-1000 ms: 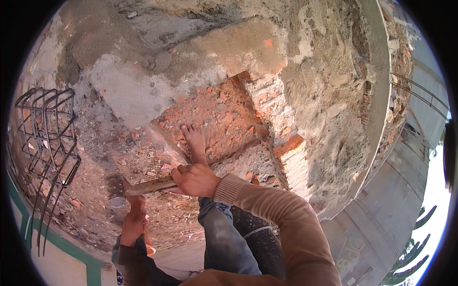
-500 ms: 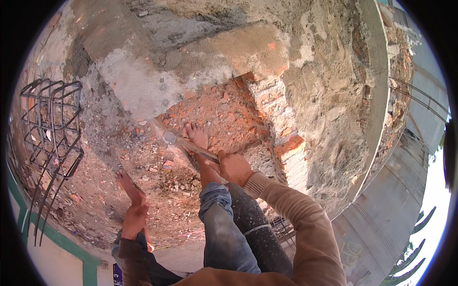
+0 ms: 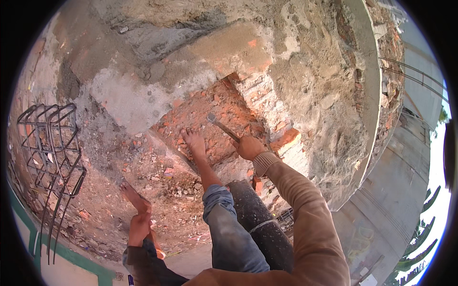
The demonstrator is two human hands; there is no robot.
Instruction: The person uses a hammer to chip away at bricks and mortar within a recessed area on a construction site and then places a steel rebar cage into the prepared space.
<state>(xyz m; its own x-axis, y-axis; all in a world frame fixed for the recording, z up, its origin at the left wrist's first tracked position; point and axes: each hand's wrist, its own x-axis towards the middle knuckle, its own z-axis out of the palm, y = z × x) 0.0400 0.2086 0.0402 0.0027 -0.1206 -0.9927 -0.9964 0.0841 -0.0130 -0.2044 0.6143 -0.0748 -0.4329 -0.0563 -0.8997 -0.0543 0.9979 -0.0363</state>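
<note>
My right hand (image 3: pixel 250 148) grips the wooden handle of a hammer (image 3: pixel 224 128). The small grey hammer head hangs over a recess of broken red brick (image 3: pixel 191 112), pointing up and left. My bare right foot (image 3: pixel 194 142) stands in that recess, left of the hammer. Down at the left, my left hand (image 3: pixel 139 228) is curled in beside my left ankle, above the other bare foot (image 3: pixel 135 198). Its fingers are partly hidden, and what they close on cannot be made out.
A cage of bent steel bars (image 3: pixel 52 143) stands at the left. Rough mortar and broken brickwork (image 3: pixel 286 143) border the recess on the right. Beside my right leg lies a dark, speckled cylinder (image 3: pixel 253 209). Brick rubble (image 3: pixel 176 190) covers the ground between my feet.
My right hand has swung the hammer up and right, away from my right foot, to over the recess. The view has shifted slightly; my left hand remains beside the left ankle.
</note>
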